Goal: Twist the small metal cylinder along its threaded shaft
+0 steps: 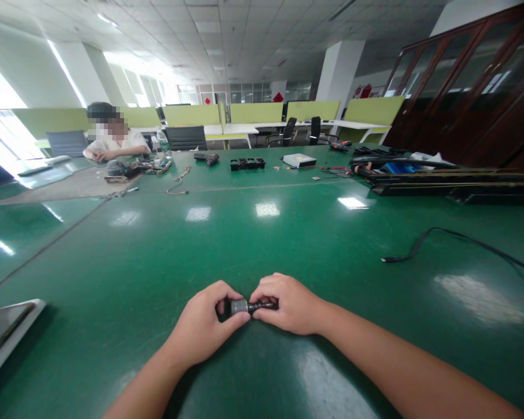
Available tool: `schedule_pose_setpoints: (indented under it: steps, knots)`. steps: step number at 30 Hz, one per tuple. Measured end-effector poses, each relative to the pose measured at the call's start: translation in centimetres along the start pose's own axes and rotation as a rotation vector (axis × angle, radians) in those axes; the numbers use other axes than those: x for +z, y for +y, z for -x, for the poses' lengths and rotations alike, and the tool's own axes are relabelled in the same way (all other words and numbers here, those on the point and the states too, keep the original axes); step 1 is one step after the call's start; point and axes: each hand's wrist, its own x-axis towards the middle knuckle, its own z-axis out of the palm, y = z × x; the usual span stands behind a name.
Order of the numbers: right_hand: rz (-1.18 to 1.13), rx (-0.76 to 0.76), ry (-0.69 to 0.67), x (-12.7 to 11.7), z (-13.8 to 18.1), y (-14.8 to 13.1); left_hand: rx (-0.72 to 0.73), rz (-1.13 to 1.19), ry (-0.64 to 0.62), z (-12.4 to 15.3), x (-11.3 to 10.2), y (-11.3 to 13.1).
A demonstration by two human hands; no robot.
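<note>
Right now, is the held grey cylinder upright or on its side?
On its side: the left hand holds the grey cylinder with its axis running sideways toward the dark shaft in the right hand.

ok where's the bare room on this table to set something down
The widest free patch of green table runs from the left hand and right hand to the black block. Also free: right forearm to black cable, left forearm to silver-edged panel. Crowded: the far-right pile and the parts by the seated person.

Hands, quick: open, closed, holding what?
Left hand: closed, fingers holding the grey cylinder.
Right hand: closed, fingers holding the dark rod in line with it.
</note>
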Motion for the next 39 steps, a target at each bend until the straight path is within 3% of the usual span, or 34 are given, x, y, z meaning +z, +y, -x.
schedule_pose_setpoints:
  steps: [22,39]
  knots:
    - [-0.006,-0.040,0.076,-0.03,0.04,0.10,-0.008,0.008,-0.007,0.01,-0.03,0.00]
    - [0.030,0.054,0.071,-0.29,0.21,-0.01,-0.022,0.020,-0.026,-0.17,-0.11,0.05]
